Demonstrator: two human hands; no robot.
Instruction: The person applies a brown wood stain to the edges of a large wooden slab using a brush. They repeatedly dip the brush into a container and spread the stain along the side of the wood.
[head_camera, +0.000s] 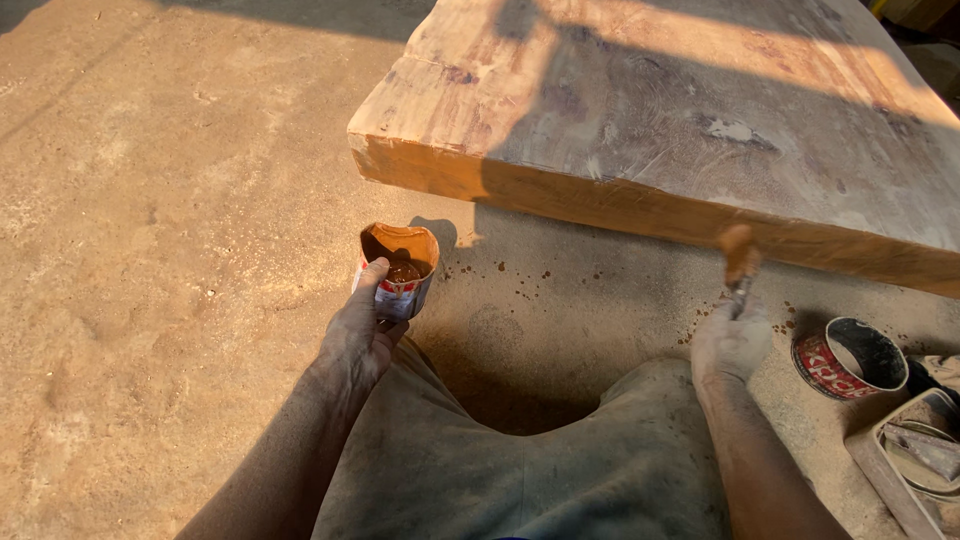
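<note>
Hands, cup and brush at slab edge

My left hand (358, 335) grips one stain-filled cut cup (398, 270) on the floor. My right hand (730, 340) clamps one brush (740, 262) against one wooden slab (680, 130). One round tin (848, 358) sits just right.

Two bare hands are counted: one left hand (357, 335) and one right hand (730, 340). One dented tin can (398, 270), partly filled with brown paste, is counted in the left hand. One small applicator tool (740, 262), coated in the same brown paste, is counted in the right hand. One thick wooden slab (680, 120) is counted above the hands. One round open tin (845, 358) with a red band is counted on the ground at the right. One shallow tray (880, 455) is counted at the lower right corner; its contents cannot be counted reliably. Two knees (640, 400) in dusty grey fabric are counted. One sandy concrete floor (170, 220) is counted.
</note>
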